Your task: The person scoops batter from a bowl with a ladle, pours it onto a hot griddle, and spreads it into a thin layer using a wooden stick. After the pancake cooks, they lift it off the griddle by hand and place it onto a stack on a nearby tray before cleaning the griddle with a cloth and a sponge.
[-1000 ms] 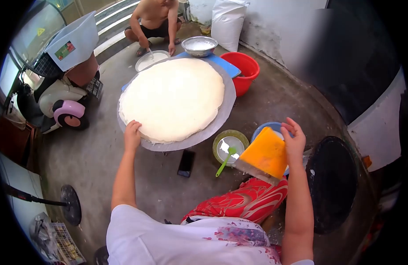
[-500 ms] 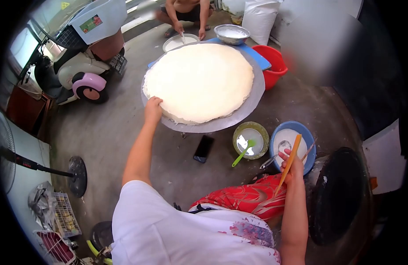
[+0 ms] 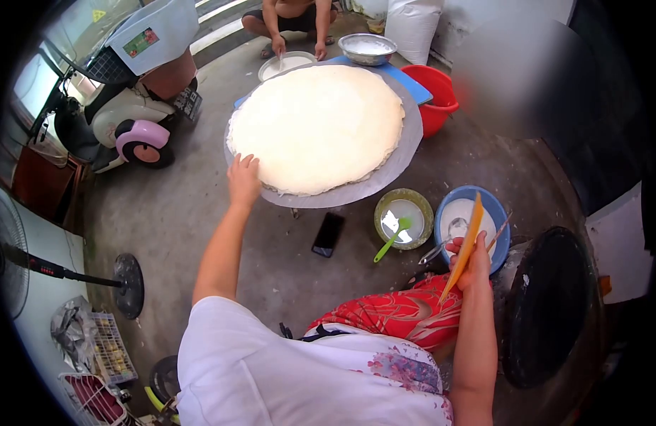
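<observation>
A wide, round, pale stack of thin dough-like sheets (image 3: 317, 128) lies on a grey round board (image 3: 405, 153), its near edge ragged. My left hand (image 3: 243, 179) rests at the stack's near-left edge, fingers slightly spread and touching it. My right hand (image 3: 473, 266) is closed around a flat yellow scraper (image 3: 467, 245), held tilted above my red-clad leg. Just beyond that hand is a blue basin (image 3: 464, 193) of white material, with a metal ladle (image 3: 434, 252) in it. Beside the basin, a green spatula (image 3: 393, 238) leans in an olive bowl (image 3: 380, 213) of whitish liquid.
A black phone (image 3: 329, 235) lies on the floor. Behind the board are a metal bowl (image 3: 368, 58), a red bucket (image 3: 441, 106) and a white sack (image 3: 413, 28). Another person's hands (image 3: 319, 51) are at a white pan (image 3: 268, 71). A scooter (image 3: 129, 117) and fan (image 3: 129, 285) stand left.
My left hand's fingers have spread a little at the stack's edge. The yellow scraper has turned, showing more of its flat side. The view has shifted slightly.
</observation>
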`<state>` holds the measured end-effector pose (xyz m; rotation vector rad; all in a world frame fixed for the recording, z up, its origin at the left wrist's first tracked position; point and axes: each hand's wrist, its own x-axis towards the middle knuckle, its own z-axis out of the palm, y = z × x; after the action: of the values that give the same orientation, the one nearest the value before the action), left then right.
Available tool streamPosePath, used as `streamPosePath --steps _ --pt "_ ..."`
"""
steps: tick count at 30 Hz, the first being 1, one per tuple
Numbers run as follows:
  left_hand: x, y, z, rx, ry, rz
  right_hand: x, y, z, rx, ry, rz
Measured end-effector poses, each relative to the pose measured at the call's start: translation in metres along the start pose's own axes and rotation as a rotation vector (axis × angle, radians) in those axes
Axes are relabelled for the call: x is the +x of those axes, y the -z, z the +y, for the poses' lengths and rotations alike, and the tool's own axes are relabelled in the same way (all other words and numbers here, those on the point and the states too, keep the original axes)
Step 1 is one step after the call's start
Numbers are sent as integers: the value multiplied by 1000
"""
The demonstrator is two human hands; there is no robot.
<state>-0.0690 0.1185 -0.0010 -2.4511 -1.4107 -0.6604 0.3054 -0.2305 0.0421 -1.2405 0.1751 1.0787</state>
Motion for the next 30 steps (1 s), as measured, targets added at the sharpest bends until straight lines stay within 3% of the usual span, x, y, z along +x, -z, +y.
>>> streamPosePath --steps 3,8,11,13,18,20,22,25,29,30 --pt "-2 10 39 -170 -107 23 -12 -16 0 32 5 -18" --pt "-6 31 100 -98 -214 -52 -1 -4 7 104 -34 -193" --pt "-11 49 142 -452 -372 23 -10 2 5 59 73 -341" --pt "-24 54 168 -547 -472 -35 -17 1 0 144 143 -312" --pt "-68 53 224 -725 -644 -222 -30 45 -43 383 315 -53" --pt "-83 45 237 -828 -631 -323 -26 92 -56 254 540 133" --pt "-96 37 247 -871 -629 -370 -32 146 -63 -80 656 483" --pt "-105 26 266 -1070 -444 -544 -46 225 -53 -385 647 772" --pt "-106 1 304 -1292 -309 -733 -77 262 -40 -581 523 994" --pt "-107 -10 318 -1406 -201 -873 -82 264 -37 -576 518 1005"
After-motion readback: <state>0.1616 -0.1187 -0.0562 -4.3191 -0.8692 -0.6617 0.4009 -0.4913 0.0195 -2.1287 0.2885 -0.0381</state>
